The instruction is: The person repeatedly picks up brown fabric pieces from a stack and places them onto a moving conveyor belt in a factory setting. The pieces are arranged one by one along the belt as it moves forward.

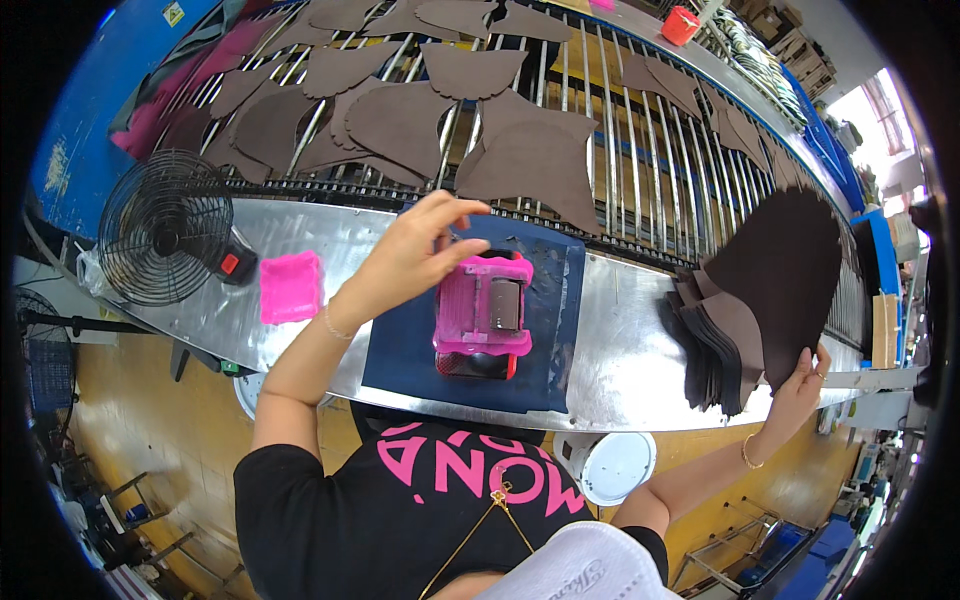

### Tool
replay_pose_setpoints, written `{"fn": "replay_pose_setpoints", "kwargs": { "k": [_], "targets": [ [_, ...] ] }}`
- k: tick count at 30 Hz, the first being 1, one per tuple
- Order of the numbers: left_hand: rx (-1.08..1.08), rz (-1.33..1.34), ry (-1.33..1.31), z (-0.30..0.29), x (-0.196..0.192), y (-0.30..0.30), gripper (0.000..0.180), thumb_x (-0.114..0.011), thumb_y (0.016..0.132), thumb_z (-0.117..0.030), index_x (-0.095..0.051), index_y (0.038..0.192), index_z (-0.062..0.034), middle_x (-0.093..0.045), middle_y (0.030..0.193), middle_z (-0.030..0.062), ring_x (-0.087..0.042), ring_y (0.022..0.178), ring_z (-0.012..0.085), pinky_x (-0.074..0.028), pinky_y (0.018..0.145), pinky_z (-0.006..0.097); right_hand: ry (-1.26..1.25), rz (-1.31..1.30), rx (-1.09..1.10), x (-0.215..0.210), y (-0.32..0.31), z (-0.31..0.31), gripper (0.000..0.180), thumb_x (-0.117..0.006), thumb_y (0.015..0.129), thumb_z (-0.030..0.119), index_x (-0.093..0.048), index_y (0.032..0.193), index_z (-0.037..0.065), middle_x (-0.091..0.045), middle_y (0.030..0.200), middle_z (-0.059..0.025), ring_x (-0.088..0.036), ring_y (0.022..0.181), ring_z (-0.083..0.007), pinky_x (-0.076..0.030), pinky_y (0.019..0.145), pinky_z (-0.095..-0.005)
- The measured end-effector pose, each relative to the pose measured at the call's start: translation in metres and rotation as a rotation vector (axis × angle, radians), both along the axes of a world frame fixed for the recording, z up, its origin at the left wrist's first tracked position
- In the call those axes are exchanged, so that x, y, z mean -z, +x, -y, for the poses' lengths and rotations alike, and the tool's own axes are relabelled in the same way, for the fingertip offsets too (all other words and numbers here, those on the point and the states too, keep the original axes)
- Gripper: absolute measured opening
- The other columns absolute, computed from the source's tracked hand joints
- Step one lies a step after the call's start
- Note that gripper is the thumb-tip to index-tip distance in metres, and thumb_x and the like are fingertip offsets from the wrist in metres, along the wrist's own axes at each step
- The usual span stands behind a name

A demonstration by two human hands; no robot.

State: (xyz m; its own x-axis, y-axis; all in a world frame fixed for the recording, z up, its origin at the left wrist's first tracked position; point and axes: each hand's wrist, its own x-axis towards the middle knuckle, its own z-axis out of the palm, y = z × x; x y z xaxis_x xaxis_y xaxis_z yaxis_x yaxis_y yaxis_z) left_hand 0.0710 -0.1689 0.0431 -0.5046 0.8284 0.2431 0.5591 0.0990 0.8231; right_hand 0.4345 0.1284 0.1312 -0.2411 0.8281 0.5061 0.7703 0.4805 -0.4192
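My left hand hovers by the top of a pink-framed device with a metal roller-like part and a red-and-black base. Its fingers are curved and apart, and nothing shows between them. The device rests on a dark blue mat. Off to the right, my right hand pinches the lower edge of a large dark brown leather-like piece, which stands up over the table. Beside that piece lies a fanned stack of similar cut pieces, dark along their edges.
Beyond the metal table, several brown cut pieces lie on a rack of metal bars. A black wire fan and a pink tray are at the left. A white-lidded bucket stands below the front edge.
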Motion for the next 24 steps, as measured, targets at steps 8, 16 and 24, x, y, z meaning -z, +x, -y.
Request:
{"fn": "replay_pose_setpoints", "kwargs": {
  "k": [8,16,24],
  "targets": [
    [-0.009,0.438,0.162,-0.003,-0.026,0.004,0.056,-0.064,0.088,-0.011,-0.038,0.138,-0.0076,-0.050,0.118,0.0114,-0.065,0.078,0.0157,-0.055,0.061,0.025,0.003,-0.511,-0.585,0.058,-0.127,0.083,0.023,-0.061,0.092,0.017,-0.056,0.106,-0.001,-0.055,0.086,-0.0030,-0.048,0.080,-0.0087,-0.039,0.075,-0.0203],
    [-0.511,0.106,0.220,0.108,-0.050,-0.034,0.015,-0.070,0.083,-0.009,-0.066,0.094,-0.0005,-0.056,0.060,-0.0035,-0.046,0.047,0.0013,-0.031,0.041,0.017,-0.493,-0.438,-1.140,0.096,-0.203,0.140,0.028,-0.075,0.077,0.005,-0.063,0.101,-0.001,-0.066,0.079,-0.0084,-0.059,0.063,-0.0151,-0.046,0.060,-0.0277],
    [-0.448,-0.190,0.019,0.130,-0.057,-0.017,0.010,-0.068,0.078,-0.001,-0.066,0.087,0.0022,-0.060,0.072,0.0010,-0.050,0.062,0.0065,-0.040,0.056,0.021,-0.313,-0.272,-1.196,0.099,-0.199,0.138,0.015,-0.073,0.076,0.003,-0.070,0.090,0.001,-0.068,0.073,-0.0093,-0.059,0.057,-0.0131,-0.046,0.056,-0.0264]
  ]
}}
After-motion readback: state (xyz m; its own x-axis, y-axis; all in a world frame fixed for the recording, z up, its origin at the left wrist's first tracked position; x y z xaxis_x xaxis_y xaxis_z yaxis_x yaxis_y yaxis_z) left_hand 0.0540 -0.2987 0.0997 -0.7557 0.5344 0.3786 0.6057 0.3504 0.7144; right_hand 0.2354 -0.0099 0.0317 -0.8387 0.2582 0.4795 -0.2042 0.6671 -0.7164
